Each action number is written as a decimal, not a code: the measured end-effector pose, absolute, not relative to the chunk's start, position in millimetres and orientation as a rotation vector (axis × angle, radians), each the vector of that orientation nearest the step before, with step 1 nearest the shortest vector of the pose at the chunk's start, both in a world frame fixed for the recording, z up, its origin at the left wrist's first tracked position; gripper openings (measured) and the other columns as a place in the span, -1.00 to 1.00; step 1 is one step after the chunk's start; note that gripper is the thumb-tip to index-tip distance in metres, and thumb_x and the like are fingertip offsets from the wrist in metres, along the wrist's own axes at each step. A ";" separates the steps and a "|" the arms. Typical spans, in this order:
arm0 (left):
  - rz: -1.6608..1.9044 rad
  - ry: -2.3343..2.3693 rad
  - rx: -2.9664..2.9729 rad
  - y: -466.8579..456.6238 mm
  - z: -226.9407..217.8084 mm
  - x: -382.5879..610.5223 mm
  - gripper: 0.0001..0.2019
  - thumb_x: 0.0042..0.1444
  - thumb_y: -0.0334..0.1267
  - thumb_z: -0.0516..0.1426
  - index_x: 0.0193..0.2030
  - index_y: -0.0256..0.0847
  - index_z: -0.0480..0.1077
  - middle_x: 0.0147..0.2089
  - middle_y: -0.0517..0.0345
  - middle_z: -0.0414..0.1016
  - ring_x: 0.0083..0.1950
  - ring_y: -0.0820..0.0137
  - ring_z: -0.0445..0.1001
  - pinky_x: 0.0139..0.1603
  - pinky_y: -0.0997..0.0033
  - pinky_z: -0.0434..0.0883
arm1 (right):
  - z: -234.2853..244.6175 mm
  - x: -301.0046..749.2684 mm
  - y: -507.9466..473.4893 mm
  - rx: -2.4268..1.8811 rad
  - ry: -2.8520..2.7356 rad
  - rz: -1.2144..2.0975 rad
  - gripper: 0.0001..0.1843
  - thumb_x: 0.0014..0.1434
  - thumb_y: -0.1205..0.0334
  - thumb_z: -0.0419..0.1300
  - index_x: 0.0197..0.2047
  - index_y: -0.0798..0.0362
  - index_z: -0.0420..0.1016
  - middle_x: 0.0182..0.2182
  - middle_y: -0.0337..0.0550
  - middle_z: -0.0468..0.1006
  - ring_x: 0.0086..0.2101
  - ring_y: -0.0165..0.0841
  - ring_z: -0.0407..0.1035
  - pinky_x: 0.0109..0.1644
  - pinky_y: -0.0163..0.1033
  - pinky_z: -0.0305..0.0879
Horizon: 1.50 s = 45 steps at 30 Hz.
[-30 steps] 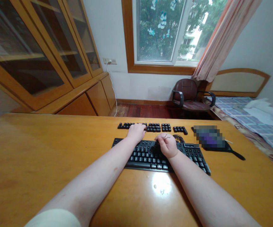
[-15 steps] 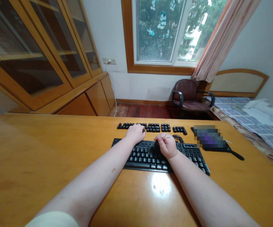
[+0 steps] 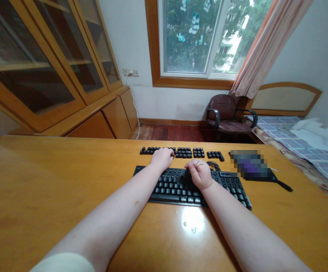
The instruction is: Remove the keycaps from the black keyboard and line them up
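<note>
A black keyboard (image 3: 175, 187) lies on the wooden desk (image 3: 67, 181) in front of me. Beyond it, loose black keycaps (image 3: 198, 152) are laid out in a row. My left hand (image 3: 161, 158) reaches past the keyboard's far edge onto that row, its fingers curled down over the keycaps; what they hold is hidden. My right hand (image 3: 199, 174) rests on the middle of the keyboard, closed in a fist around a thin wire tool whose loop shows at the knuckles.
A coiled cable (image 3: 214, 164) lies behind the keyboard. A blurred dark object (image 3: 250, 164) and a black handle (image 3: 283, 185) sit to the right. Past the desk are a brown armchair (image 3: 229, 113), a bed (image 3: 308, 147) and a glass-door cabinet (image 3: 53, 75).
</note>
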<state>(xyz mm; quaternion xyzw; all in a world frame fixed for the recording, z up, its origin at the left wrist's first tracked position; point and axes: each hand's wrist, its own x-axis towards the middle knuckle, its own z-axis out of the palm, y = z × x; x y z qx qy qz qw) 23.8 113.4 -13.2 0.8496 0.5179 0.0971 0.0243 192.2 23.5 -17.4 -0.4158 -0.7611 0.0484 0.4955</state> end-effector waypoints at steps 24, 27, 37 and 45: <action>0.309 1.581 2.568 112.5 -4.3 28.8 -0.79 0.10 -0.20 0.10 -0.11 -0.10 0.39 -0.14 0.11 0.49 -0.09 0.30 0.43 -0.06 0.36 0.32 | -16.8 191.8 23.3 -1.026 -1.814 0.157 -0.73 0.22 0.24 -0.05 -0.38 0.03 0.45 -0.48 -0.16 0.52 -0.42 -0.35 0.43 -0.29 -0.26 0.34; 0.366 1.587 2.576 101.1 8.7 23.2 -0.73 0.12 -0.14 0.08 -0.05 -0.15 0.35 -0.08 0.04 0.46 -0.04 0.25 0.40 -0.02 0.31 0.28 | -15.9 190.4 25.4 -1.092 -1.762 0.204 -0.79 0.21 0.22 -0.02 -0.33 0.03 0.42 -0.46 -0.16 0.52 -0.43 -0.35 0.43 -0.32 -0.27 0.34; 0.374 1.134 2.618 32.4 7.7 -11.8 -0.76 0.11 -0.12 0.09 -0.11 -0.11 0.40 -0.12 0.10 0.48 -0.05 0.28 0.38 0.01 0.28 0.27 | -13.2 180.7 31.3 -1.164 -1.983 0.304 -0.77 0.20 0.22 0.04 -0.45 0.06 0.41 -0.56 -0.20 0.48 -0.50 -0.39 0.37 -0.38 -0.30 0.29; 0.454 1.019 2.640 39.2 -3.1 -16.2 -0.73 0.08 -0.09 0.13 -0.09 -0.10 0.38 -0.14 0.14 0.46 -0.08 0.30 0.36 -0.02 0.30 0.26 | -14.6 179.0 32.9 -1.280 -1.994 0.410 -0.76 0.16 0.23 0.10 -0.52 0.06 0.40 -0.64 -0.26 0.46 -0.56 -0.41 0.35 -0.45 -0.34 0.23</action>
